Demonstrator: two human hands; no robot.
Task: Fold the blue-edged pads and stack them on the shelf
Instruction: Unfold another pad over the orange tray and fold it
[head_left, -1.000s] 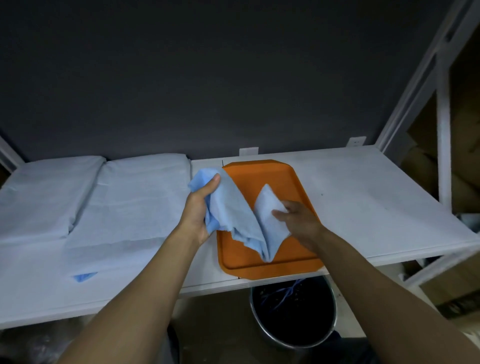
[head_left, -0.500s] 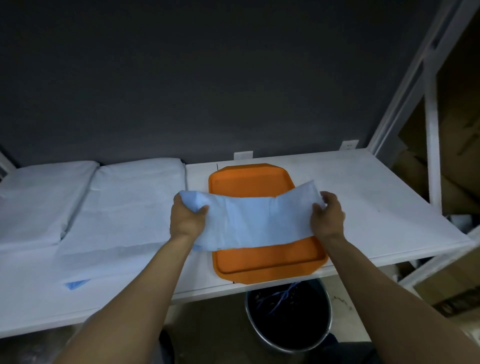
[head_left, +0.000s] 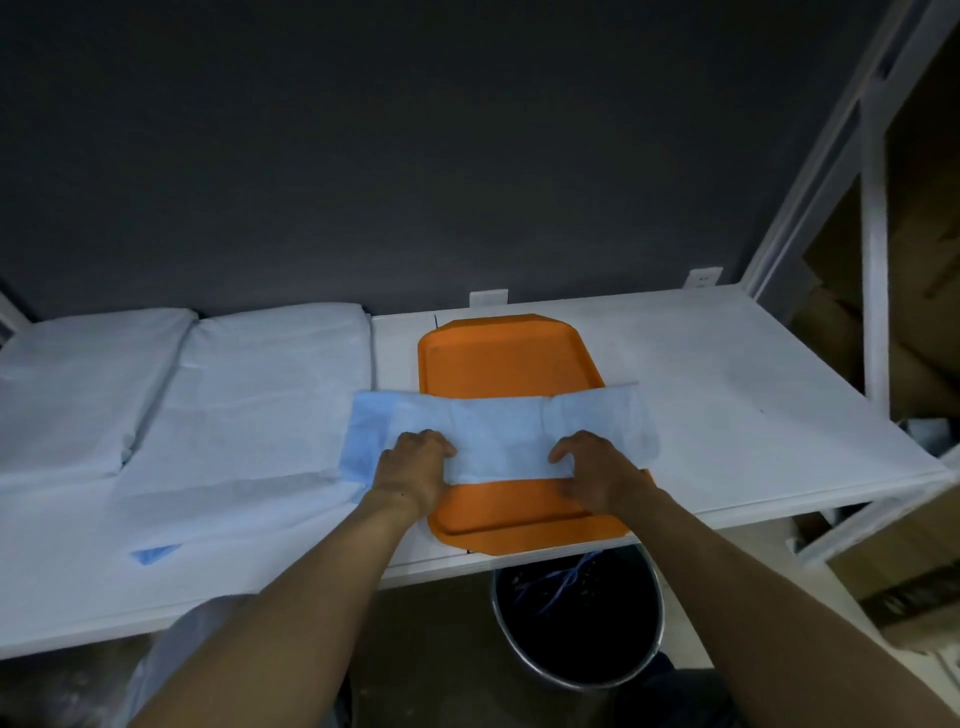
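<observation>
A pale blue pad (head_left: 498, 434) lies stretched crosswise over the orange tray (head_left: 506, 358) on the white shelf (head_left: 727, 395). My left hand (head_left: 413, 467) grips the pad's near edge left of centre, fingers curled over it. My right hand (head_left: 597, 475) grips the same near edge right of centre. The pad's left end, a deeper blue, hangs past the tray onto the stacked pads (head_left: 244, 405). Two piles of white pads fill the shelf's left half, the farther pile (head_left: 78, 379) at the left edge.
A blue corner (head_left: 156, 553) of a pad pokes out near the shelf's front left. Below the shelf stands a dark round bin (head_left: 576, 618) with blue strings inside. White frame posts (head_left: 872, 260) and cardboard boxes (head_left: 914, 582) stand at the right.
The pad went from bunched in my hands to spread wide across the tray. My hands then slid inward from its ends to its near edge and lowered it.
</observation>
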